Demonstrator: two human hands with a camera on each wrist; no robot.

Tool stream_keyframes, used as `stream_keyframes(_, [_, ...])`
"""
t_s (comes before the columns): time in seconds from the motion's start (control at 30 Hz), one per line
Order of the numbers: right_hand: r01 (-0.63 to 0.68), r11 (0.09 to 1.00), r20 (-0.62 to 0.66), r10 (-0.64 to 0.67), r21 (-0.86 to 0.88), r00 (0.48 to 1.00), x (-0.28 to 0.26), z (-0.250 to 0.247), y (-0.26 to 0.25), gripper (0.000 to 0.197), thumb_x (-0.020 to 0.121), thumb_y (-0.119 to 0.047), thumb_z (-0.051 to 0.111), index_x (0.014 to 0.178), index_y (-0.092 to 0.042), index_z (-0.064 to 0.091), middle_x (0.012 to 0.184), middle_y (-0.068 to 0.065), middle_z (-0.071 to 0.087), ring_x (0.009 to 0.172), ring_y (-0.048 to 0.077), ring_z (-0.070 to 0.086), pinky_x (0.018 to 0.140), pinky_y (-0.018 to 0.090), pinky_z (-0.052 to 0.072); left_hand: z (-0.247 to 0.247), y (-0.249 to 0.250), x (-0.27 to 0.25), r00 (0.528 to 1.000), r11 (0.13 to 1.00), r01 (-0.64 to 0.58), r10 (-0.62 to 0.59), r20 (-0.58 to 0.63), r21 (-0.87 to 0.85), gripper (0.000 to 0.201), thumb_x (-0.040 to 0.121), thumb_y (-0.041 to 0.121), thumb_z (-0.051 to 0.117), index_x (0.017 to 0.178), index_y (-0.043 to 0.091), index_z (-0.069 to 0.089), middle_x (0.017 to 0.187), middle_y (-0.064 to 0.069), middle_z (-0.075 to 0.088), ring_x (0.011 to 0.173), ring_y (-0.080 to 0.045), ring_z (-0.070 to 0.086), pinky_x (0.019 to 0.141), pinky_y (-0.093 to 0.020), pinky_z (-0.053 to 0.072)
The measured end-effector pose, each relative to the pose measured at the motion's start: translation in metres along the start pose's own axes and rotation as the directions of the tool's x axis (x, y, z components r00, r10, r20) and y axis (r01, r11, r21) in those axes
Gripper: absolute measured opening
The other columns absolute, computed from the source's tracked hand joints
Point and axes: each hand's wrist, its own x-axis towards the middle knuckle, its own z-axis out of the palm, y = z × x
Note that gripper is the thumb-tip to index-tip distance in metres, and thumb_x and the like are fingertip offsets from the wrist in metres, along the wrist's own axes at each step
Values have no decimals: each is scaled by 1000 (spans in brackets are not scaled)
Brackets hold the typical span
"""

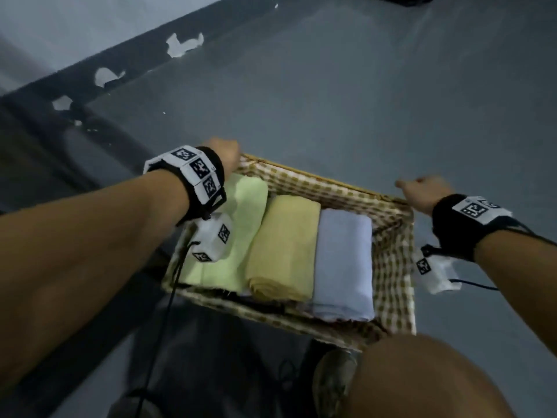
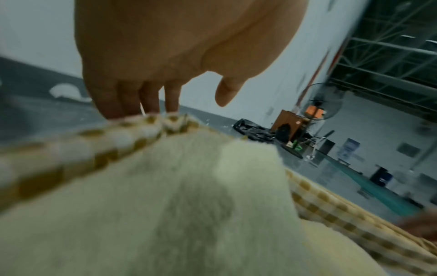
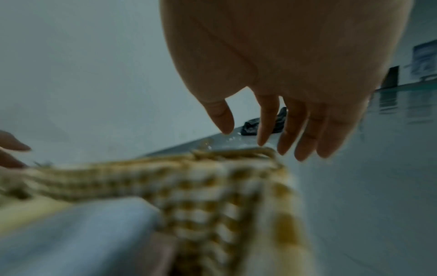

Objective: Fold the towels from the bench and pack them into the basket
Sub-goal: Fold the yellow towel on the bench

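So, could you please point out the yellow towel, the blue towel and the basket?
yellow towel (image 1: pixel 284 245): head view, middle of its top.
blue towel (image 1: pixel 343 263): head view, middle of its top.
basket (image 1: pixel 391 267): head view, checked lining on its right wall.

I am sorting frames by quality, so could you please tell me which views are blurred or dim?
Head view: dim, sharp enough at the three towels in the basket, smeared towards the edges. Left wrist view: the green towel close up is soft, the left hand clearer. Right wrist view: heavy blur on the checked liner; the right hand reads better.
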Motion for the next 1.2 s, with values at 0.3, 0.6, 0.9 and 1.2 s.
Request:
stream_keyframes(0.3, [-338,813,314,203,474,927,13,11,13,14,99,-20,58,98,-6,59,80,7,59,64,19,52,58,31,41,-12,-10,23,977,937,211,-190,101,-280,28,96,19,56,121,8,65,133,-17,58,116,-35,58,97,-37,45])
stream_keyframes(0.6, [-439,385,397,188,811,898,-53,-81,-25,54,104,-52,38,150,-24,39,151,16,42,132,32,49,106,46,44,-70,30,-27,899,450,428,-302,317,-784,59,97,66,29,112,18,62,88,-5,60,75,-19,51,67,-34,39])
stream_keyframes(0.9, [-540,484,563,113,689,819,-147,-124,15,40,91,-21,65,131,-20,61,123,3,69,104,20,71,80,36,61,-123,2,-121,867,393,498,-244,435,-773,29,87,42,59,100,17,69,109,-3,73,111,-28,67,98,-42,51])
stream_keyframes(1.2, [-223,974,396,195,26,897,-183,-20,82,42,89,-37,72,120,-14,53,105,6,67,92,30,68,89,51,55,-49,-91,-166,936,957,273,-241,257,-98,33,89,36,68,120,24,67,112,2,70,104,-21,64,97,-39,51])
